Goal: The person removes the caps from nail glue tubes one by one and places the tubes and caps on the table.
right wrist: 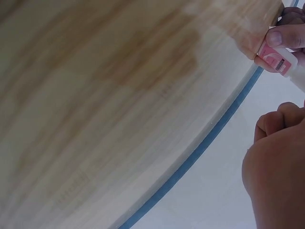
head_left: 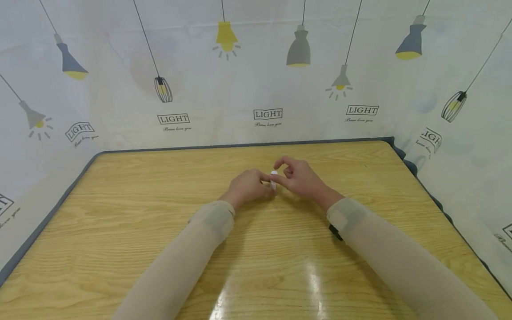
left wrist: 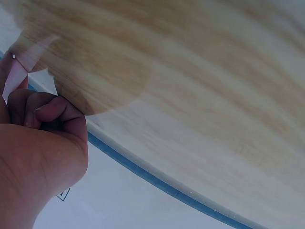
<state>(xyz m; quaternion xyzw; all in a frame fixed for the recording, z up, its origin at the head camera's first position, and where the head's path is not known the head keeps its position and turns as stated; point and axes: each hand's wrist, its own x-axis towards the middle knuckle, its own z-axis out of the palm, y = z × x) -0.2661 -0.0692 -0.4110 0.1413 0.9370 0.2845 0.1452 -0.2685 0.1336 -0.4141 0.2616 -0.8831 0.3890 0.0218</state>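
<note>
A small white bottle [head_left: 274, 182] with a pink label stands upright between the two hands, white end up in the head view. My left hand [head_left: 250, 184] grips its lower part; in the right wrist view the left thumb [right wrist: 286, 36] lies across the pink label [right wrist: 275, 58]. My right hand [head_left: 301, 178] reaches in from the right, its thumb against the bottle's upper part and its bent index fingertip right at the white top. The right hand's other fingers [right wrist: 276, 123] are curled in. In the left wrist view the left hand [left wrist: 52, 129] shows curled fingers.
Both hands are over a glossy wood-grain table [head_left: 132, 213], toward its far edge. A pale curtain [head_left: 208, 89] printed with lamps encloses the far side and both sides. A dark object [head_left: 336, 232] shows under the right sleeve cuff.
</note>
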